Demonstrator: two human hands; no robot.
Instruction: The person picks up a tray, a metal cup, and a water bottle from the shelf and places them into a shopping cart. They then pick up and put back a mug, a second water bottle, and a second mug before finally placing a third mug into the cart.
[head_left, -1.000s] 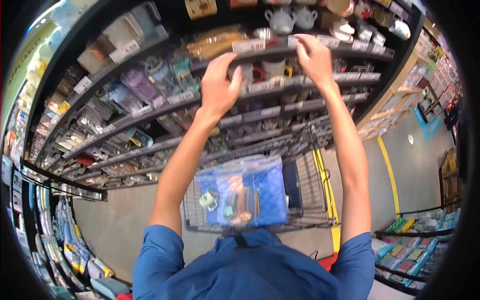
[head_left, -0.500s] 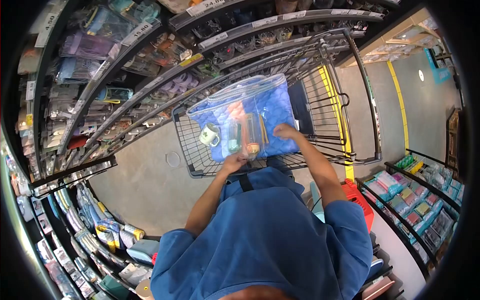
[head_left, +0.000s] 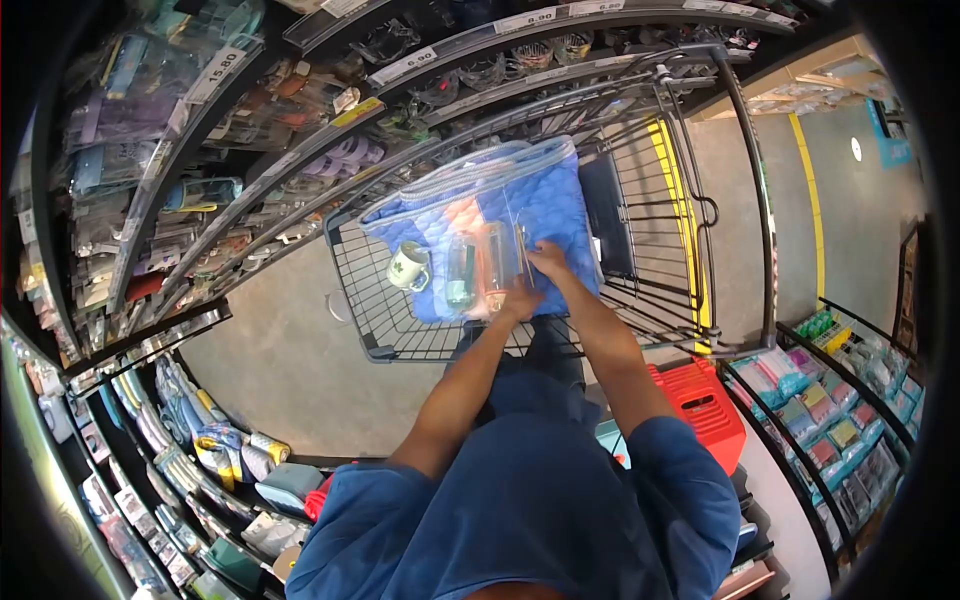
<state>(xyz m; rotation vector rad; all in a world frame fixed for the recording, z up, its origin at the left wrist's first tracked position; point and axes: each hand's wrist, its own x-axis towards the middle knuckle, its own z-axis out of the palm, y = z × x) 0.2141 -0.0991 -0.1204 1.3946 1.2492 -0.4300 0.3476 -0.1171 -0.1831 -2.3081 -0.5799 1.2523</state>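
Observation:
A shopping cart [head_left: 395, 352] stands before me with a blue quilted fabric item [head_left: 555, 190] spread in it. On the quilt lie a clear container with a green base [head_left: 461, 272] and a taller clear container [head_left: 493, 250] beside it. To their right is a slim clear packet with thin brown strips [head_left: 522, 250]. My right hand [head_left: 548, 260] has its fingers pinched at the packet's right edge. My left hand [head_left: 519, 300] is at the packet's lower end, over the taller container's base; its fingers are partly hidden and blurred. A white mug with a green print [head_left: 409, 266] sits at the left.
Shelves of packaged goods [head_left: 150, 120] curve along the left and far side, close to the cart. A red plastic crate [head_left: 700, 410] is by my right elbow. Racks with packets [head_left: 820, 410] stand at right, and folded textiles [head_left: 215, 430] lie at lower left.
My left hand has moved right, from below the containers to the packet's lower end. My right hand has shifted left, from the bare quilt to the packet's edge. The view has shifted slightly.

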